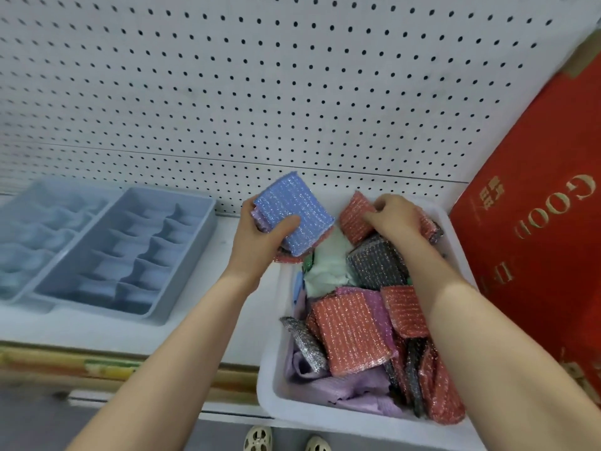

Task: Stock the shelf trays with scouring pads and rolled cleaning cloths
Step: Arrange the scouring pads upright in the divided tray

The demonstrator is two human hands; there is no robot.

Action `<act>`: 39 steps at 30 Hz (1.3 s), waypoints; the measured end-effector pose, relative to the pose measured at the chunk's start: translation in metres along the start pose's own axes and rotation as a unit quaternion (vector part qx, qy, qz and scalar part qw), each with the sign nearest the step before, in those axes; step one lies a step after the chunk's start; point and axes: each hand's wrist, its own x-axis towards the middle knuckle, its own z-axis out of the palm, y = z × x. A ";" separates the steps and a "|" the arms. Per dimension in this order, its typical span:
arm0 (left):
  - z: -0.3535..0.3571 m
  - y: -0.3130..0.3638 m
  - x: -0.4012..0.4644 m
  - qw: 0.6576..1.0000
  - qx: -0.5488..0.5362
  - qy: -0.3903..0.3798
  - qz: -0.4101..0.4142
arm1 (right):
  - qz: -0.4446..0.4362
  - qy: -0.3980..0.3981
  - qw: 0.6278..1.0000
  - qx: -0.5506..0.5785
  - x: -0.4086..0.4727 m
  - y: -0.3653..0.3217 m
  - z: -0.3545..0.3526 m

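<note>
My left hand [260, 236] grips a small stack of scouring pads, a glittery blue pad [297, 211] on top and a purple one under it, held above the far left corner of the white bin [270, 369]. My right hand [395, 216] reaches into the back of the bin and pinches a red scouring pad [356, 219]. The bin holds several more pads in red [351, 333], dark grey [377, 263] and silver, plus lilac [341, 390] and pale green cloths [328, 265]. Two blue divided shelf trays [130, 252] lie on the shelf to the left.
A white pegboard [260, 92] backs the shelf. A large red carton [533, 239] with gold lettering leans at the right, beside the bin. The shelf's front edge strip [97, 366] runs below the trays. My shoes show at the bottom.
</note>
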 end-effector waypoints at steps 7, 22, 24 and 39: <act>-0.029 -0.010 -0.017 0.995 -0.091 0.036 -0.024 | -0.084 0.015 0.966 0.243 -0.029 -0.028 -0.001; -0.218 -0.004 -0.058 0.989 -0.100 0.106 -0.006 | -0.101 -0.087 0.916 0.379 -0.114 -0.177 0.075; -0.261 -0.004 -0.057 0.991 -0.074 0.112 0.001 | -0.090 -0.075 0.917 0.380 -0.126 -0.201 0.103; -0.378 0.025 0.028 0.989 0.001 0.142 0.035 | -0.027 0.036 0.912 0.408 -0.131 -0.277 0.202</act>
